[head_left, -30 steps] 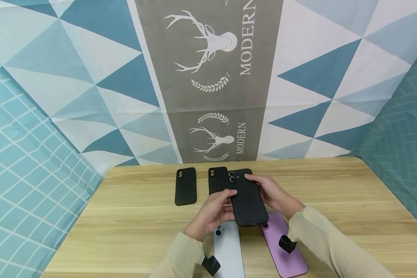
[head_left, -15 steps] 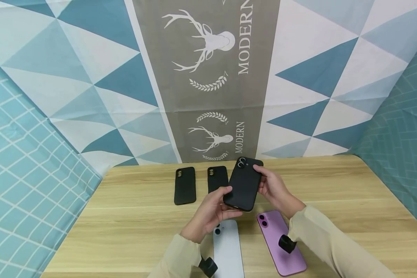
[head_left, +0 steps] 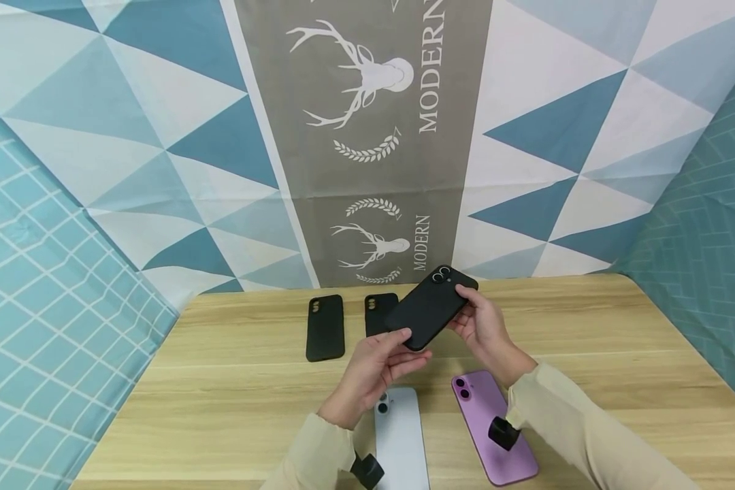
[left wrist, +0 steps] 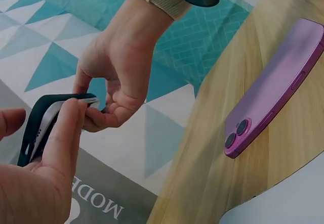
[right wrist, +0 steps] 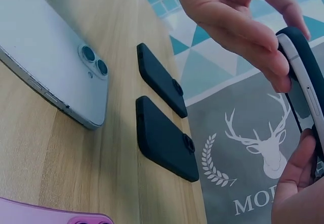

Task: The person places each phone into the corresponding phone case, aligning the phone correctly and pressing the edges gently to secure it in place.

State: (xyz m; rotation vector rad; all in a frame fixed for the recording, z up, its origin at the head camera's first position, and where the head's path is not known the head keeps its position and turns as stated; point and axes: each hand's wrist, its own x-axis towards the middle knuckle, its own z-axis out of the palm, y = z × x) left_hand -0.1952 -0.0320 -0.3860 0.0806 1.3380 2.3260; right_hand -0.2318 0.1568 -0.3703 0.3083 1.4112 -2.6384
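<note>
A smartphone with a black phone case [head_left: 435, 303] on its back is held tilted above the far part of the table. My left hand [head_left: 370, 374] grips its lower end, thumb on the case back and fingers underneath. At the camera end, my right hand [head_left: 486, 330] pinches the upper corner. In the left wrist view, the phone's pale edge [left wrist: 48, 118] shows beside the dark case, with a gap between them along the side. The right wrist view shows the silver phone frame [right wrist: 306, 80] standing out of the case; its lower part is hidden by fingers.
Two black phone cases lie at the back: one on the left [head_left: 325, 328], another [head_left: 380, 316] partly behind the held phone. A white phone [head_left: 402, 442] and a purple phone [head_left: 496, 429] lie in front, under my forearms. Patterned cloth [head_left: 527, 136] hangs behind the wooden table [head_left: 220, 395].
Both hands have moved the cased phone upward and away from the front phones, turning it clockwise so its camera end points up and right. The phones and cases on the table stay put.
</note>
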